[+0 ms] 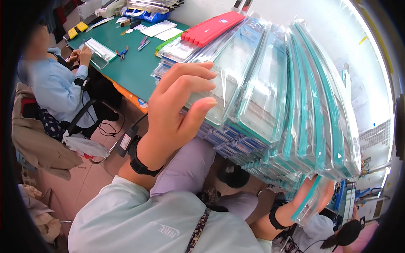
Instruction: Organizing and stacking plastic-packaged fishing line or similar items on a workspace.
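My left hand is raised over the near left side of a big stack, its fingers bent, apart and holding nothing. Below its fingertips lies a flat clear case in plastic wrap. The stack's right part is a fanned row of flat teal-edged cases, each in clear wrap and leaning on the other. At the stack's lower right, my right hand is closed around one teal-edged clear case, tilted with its lower end hanging past the wrist; some of its fingers are hidden behind the cases.
A red ribbed plastic piece lies atop the stack. On the green table are red-handled pliers, white papers and a blue tray. A co-worker in light blue sits at left, handling a flat case. Another person sits at lower right.
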The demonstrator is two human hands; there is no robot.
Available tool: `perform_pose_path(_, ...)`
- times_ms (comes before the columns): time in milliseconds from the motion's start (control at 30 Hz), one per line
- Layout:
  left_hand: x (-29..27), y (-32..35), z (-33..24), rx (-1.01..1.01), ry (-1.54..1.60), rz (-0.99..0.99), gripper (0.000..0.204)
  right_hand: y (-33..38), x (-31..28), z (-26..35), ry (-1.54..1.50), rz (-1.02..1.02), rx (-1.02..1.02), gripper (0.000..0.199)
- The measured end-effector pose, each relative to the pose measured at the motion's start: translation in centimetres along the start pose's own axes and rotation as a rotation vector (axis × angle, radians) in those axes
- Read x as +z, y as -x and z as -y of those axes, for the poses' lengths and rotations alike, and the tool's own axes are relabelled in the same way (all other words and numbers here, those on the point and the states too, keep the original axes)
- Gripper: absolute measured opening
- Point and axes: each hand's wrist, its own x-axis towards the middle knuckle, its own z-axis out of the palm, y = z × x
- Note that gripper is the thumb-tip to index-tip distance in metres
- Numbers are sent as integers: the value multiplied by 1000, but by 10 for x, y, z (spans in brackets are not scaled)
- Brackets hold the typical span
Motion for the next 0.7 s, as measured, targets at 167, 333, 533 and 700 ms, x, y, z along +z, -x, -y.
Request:
perform_pose_path(167, 4, 2, 8, 16, 51, -35, 38, -2, 14, -5, -178, -62, 77, 44)
perform_pose_path(333, 7, 3, 13, 50, 41, -76, 53, -11, 25, 1, -573, -97, 331, 45)
perform_pose_path(533, 15, 3, 16, 65, 32, -129, 52, -17, 22, 2, -666, -93, 447, 45)
perform_pose_path(700, 13, 5, 17, 106, 19, -119, 47, -25, 22, 7, -720, -100, 497, 46)
